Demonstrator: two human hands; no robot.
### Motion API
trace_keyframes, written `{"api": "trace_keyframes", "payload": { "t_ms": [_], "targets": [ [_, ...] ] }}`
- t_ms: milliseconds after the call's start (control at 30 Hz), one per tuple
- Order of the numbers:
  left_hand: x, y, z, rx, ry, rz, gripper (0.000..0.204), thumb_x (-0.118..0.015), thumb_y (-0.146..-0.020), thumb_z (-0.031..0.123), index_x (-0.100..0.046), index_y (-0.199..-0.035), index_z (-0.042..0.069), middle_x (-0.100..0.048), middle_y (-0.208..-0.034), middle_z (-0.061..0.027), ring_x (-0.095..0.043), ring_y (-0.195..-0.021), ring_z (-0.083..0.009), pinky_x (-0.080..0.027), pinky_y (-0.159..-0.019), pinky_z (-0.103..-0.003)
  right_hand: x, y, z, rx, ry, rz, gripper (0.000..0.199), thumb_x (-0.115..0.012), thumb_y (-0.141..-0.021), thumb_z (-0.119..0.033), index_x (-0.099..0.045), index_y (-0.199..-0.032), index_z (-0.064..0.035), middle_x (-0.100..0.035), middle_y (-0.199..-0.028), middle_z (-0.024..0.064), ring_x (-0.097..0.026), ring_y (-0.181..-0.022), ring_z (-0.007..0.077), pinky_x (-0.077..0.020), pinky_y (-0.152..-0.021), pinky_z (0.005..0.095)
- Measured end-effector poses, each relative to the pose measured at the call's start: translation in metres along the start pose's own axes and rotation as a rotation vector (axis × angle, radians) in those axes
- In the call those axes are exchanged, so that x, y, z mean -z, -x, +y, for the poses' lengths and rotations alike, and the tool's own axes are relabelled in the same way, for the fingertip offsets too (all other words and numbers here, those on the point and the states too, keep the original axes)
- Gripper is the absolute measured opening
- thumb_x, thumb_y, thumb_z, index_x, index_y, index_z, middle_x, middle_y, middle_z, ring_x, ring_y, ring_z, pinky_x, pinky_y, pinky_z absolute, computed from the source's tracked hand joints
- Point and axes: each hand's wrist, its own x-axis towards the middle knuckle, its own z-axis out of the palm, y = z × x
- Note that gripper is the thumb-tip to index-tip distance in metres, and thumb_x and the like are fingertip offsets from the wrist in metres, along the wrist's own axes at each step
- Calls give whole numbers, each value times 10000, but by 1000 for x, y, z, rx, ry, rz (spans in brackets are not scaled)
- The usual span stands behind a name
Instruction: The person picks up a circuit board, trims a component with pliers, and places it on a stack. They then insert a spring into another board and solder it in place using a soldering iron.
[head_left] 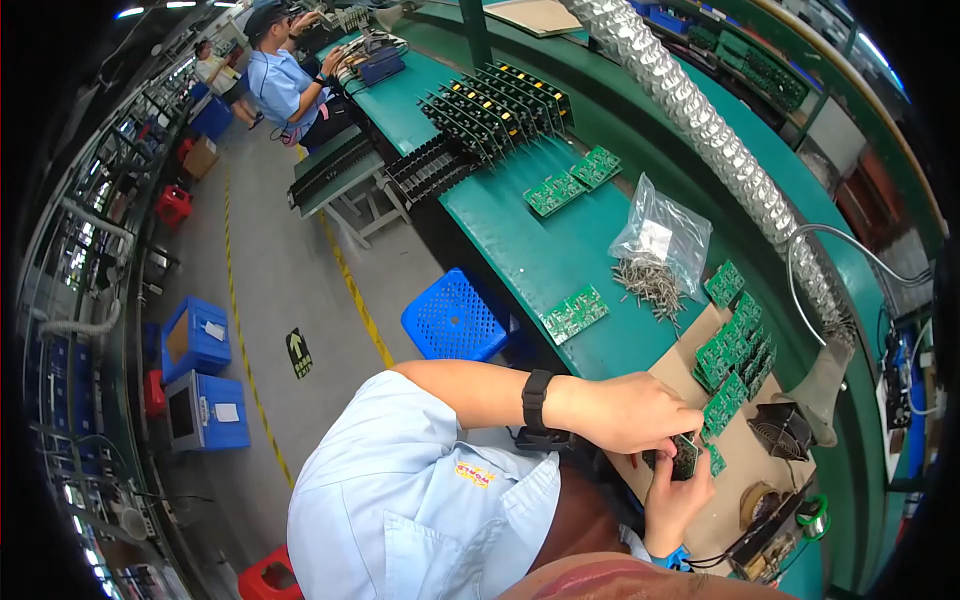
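My left hand (637,411), with a black watch on its wrist, reaches in from the left. Its fingers are pinched at the top edge of a small circuit board (686,458). From below, my right hand (678,506), with a blue band at the wrist, grips the same board between thumb and fingers. Any small part between the left fingertips is hidden. Just beyond the hands, several green circuit boards (734,346) lie stacked and overlapping on a brown sheet (745,452). A loose heap of small metal parts (652,283) spills beside a clear plastic bag (662,235).
A single green board (575,314) lies near the bench edge. Farther off stand a board rack (497,110) and a co-worker (285,85). A silver duct (700,120) hangs over the bench, with a black fan (781,431) and solder spool (813,518) nearby. A blue stool (455,318) stands left.
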Motion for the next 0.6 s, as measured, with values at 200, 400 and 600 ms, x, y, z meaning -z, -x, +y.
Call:
{"api": "trace_keyframes", "payload": {
  "t_ms": [200,400,600],
  "targets": [
    [9,3,1,-43,-11,100,245,-716,-901,224,-591,-1054,81,-658,-880,-95,-670,-844,-326,-529,-690,-434,-2,-7,-2,115,41,14,248,-786,-852,-112,-617,-996,-2,-662,-833,200,-662,-758,410,-500,-659,457],
    [5,13,-4,-38,-11,161,258,-739,-879,204,-585,-1046,81,-649,-874,-94,-667,-825,-322,-532,-687,-430,-9,-12,-9,124,34,2,217,-766,-844,-77,-629,-994,-1,-667,-835,198,-659,-759,413,-502,-659,450],
    [-1,21,-6,-29,-4,305,286,-764,-846,174,-596,-1054,70,-657,-894,-91,-669,-832,-318,-540,-698,-412,-13,-17,-16,165,101,5,234,-761,-818,-43,-652,-1021,-5,-682,-866,197,-662,-773,414,-514,-685,453]
  ]
}}
